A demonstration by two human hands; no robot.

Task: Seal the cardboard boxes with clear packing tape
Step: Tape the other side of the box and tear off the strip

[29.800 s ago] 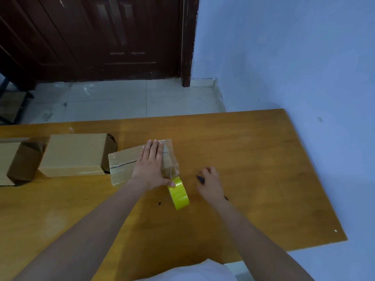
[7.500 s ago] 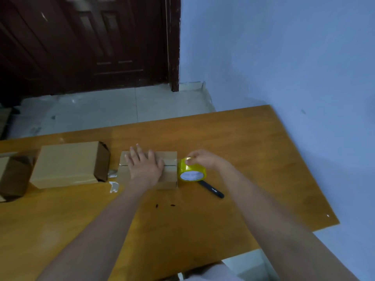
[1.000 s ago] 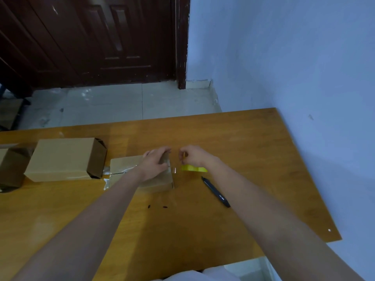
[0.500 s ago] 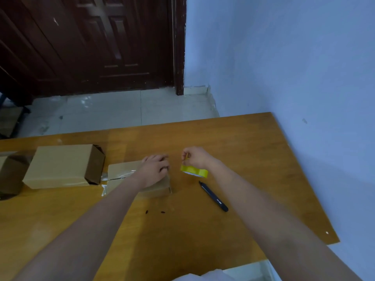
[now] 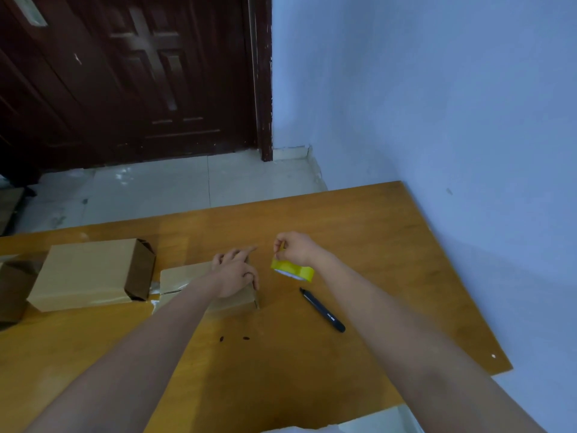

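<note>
Layout: small box sits mid-surface, left hand resting on its right end. Tape roll just right of that box, tilted, right hand above it and holding it, whether it touches the surface I can't tell. Pen lies on the surface right of the box, nearer the person than the roll, apart from both. Larger box left of the small one, just beside it. Third box further left, cut off by the frame edge. Wall runs along the surface's right side. Door behind, across the floor.
</note>
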